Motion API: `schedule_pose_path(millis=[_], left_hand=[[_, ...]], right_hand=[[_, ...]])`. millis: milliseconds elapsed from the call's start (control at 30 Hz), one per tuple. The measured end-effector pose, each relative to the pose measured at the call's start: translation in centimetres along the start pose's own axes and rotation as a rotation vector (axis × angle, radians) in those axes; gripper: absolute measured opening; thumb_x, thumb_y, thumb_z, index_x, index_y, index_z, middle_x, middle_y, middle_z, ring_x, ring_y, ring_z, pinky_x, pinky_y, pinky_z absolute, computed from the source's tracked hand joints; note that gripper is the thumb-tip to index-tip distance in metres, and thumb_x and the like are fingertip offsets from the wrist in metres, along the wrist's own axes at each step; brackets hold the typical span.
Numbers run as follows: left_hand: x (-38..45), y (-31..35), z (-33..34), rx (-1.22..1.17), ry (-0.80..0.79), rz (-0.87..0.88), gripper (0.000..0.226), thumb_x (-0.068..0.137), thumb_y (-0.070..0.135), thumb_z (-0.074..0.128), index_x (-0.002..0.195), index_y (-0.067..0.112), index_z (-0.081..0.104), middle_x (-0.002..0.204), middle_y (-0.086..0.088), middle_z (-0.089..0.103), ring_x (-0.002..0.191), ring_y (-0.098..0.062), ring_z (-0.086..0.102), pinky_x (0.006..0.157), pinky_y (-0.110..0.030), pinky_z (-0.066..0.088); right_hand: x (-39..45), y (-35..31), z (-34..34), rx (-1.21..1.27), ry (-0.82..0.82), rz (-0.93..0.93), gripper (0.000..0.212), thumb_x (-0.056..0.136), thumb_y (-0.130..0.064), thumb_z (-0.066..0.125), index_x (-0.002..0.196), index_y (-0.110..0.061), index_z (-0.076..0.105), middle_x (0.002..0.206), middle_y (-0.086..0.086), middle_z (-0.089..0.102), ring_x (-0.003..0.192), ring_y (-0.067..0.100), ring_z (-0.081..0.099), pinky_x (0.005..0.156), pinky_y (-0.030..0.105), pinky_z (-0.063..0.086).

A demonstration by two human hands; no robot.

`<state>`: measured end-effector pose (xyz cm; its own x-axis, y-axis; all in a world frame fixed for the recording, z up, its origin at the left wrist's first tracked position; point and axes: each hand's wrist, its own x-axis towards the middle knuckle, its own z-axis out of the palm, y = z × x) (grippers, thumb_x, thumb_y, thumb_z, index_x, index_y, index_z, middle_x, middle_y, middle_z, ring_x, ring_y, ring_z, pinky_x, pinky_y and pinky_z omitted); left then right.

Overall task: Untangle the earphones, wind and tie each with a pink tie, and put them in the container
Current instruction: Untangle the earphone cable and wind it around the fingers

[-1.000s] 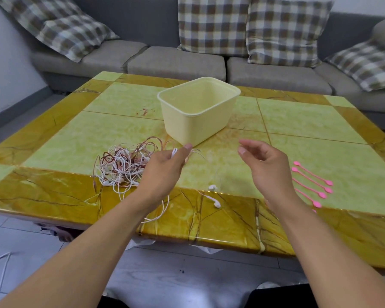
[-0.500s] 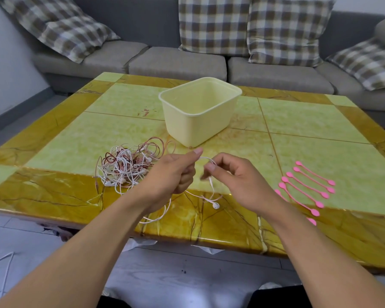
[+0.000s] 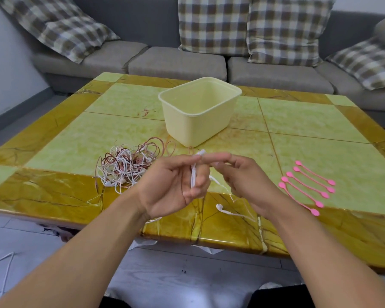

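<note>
The left hand (image 3: 176, 183) holds a few turns of white earphone cable (image 3: 193, 174) wound over its fingers; the right hand (image 3: 242, 181) pinches the same cable beside it. The loops can slip off if tension drops. The loose earbud (image 3: 219, 206) lies on the surface (image 3: 309, 130) and could snag. The tangled pile (image 3: 129, 167) lies left, 5 pink ties (image 3: 307, 185) right, the container (image 3: 198, 112) behind.

A: What lies around the cord (image 3: 193, 174) held by the left hand (image 3: 176, 181)?

B: Tangle (image 3: 129, 168) to its left, ties (image 3: 307, 185) right, container (image 3: 200, 110) behind it, an earbud (image 3: 220, 207) below on the table (image 3: 309, 121).
</note>
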<state>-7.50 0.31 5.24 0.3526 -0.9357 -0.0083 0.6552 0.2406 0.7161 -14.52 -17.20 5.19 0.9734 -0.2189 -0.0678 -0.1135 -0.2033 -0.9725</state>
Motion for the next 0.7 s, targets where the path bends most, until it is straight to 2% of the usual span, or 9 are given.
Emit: schedule_pose_path(millis=[67,133,200,267,333,433,533,600,700], left_hand=[[0.1,0.1,0.3,-0.066,0.083,0.092,0.047,0.093,0.011,0.04,0.132,-0.007,0.058,0.077,-0.005,0.071,0.062,-0.018,0.065,0.057,-0.021,0.05],[0.2,0.2,0.6,-0.128,0.134,0.148,0.046,0.092,0.007,0.039,0.129,-0.008,0.061,0.11,-0.011,0.076,0.091,-0.024,0.075,0.079,-0.026,0.061],[0.4,0.1,0.6,-0.134,0.146,0.196,0.046,0.095,0.0,0.035,0.134,-0.012,0.055,0.133,-0.016,0.065,0.119,-0.028,0.067,0.101,-0.033,0.054],[0.7,-0.1,0.1,-0.078,0.197,0.264,0.042,0.098,-0.008,0.028,0.137,-0.013,0.044,0.14,-0.018,0.06,0.129,-0.03,0.059,0.109,-0.037,0.046],[0.9,-0.2,-0.7,-0.024,0.281,0.329,0.041,0.097,-0.014,0.026,0.135,-0.011,0.042,0.139,-0.018,0.06,0.129,-0.031,0.059,0.11,-0.038,0.045],[1.0,-0.4,-1.9,0.049,0.405,0.376,0.048,0.096,-0.02,0.027,0.142,-0.006,0.035,0.135,-0.014,0.064,0.126,-0.027,0.062,0.114,-0.04,0.043],[1.0,-1.1,-2.5,0.478,0.58,0.356,0.054,0.095,-0.017,0.032,0.137,0.014,0.047,0.137,0.001,0.064,0.128,-0.013,0.06,0.117,-0.038,0.037],[1.1,-1.6,-2.3,0.835,0.687,0.299,0.055,0.094,-0.013,0.036,0.123,0.025,0.065,0.138,0.014,0.059,0.12,0.003,0.06,0.116,-0.033,0.038],[1.1,-2.2,-2.1,1.1,0.712,0.137,0.044,0.095,-0.005,0.036,0.116,0.014,0.071,0.13,0.014,0.063,0.097,0.017,0.062,0.101,-0.016,0.042]], right_hand=[[-0.2,0.0,0.3,-0.076,-0.071,0.034,0.024,0.102,-0.033,0.059,0.09,-0.028,0.079,0.047,-0.017,0.04,0.043,0.003,0.034,0.044,0.012,0.027],[-0.3,0.0,0.7,-0.171,-0.14,0.032,0.041,0.102,-0.038,0.057,0.063,-0.036,0.07,0.053,-0.005,0.037,0.049,0.009,0.029,0.049,0.021,0.026],[-0.5,-0.1,1.1,-0.255,-0.213,0.027,0.049,0.102,-0.039,0.056,0.054,-0.041,0.065,0.063,0.008,0.036,0.059,0.018,0.03,0.053,0.025,0.029],[-0.6,0.0,1.3,-0.31,-0.286,0.018,0.038,0.103,-0.038,0.056,0.072,-0.051,0.073,0.064,0.01,0.037,0.06,0.022,0.031,0.056,0.029,0.029],[-0.6,0.2,1.3,-0.356,-0.323,0.03,0.021,0.102,-0.039,0.057,0.1,-0.044,0.078,0.057,0.004,0.036,0.054,0.019,0.032,0.054,0.029,0.028],[-1.0,0.4,1.1,-0.446,-0.373,0.008,0.023,0.103,-0.038,0.057,0.114,-0.035,0.076,0.046,-0.009,0.033,0.046,0.008,0.03,0.051,0.023,0.03],[-1.4,0.3,0.9,-0.481,-0.361,-0.044,0.023,0.102,-0.041,0.056,0.112,-0.037,0.077,0.048,-0.009,0.034,0.05,0.008,0.035,0.057,0.034,0.042],[-1.6,0.1,0.6,-0.512,-0.311,-0.088,0.023,0.103,-0.041,0.056,0.104,-0.035,0.078,0.045,-0.009,0.033,0.045,0.008,0.032,0.055,0.032,0.036],[-1.6,0.0,-0.1,-0.56,-0.187,-0.189,0.023,0.101,-0.041,0.056,0.09,-0.033,0.075,0.047,-0.011,0.044,0.045,0.007,0.036,0.054,0.032,0.032]])
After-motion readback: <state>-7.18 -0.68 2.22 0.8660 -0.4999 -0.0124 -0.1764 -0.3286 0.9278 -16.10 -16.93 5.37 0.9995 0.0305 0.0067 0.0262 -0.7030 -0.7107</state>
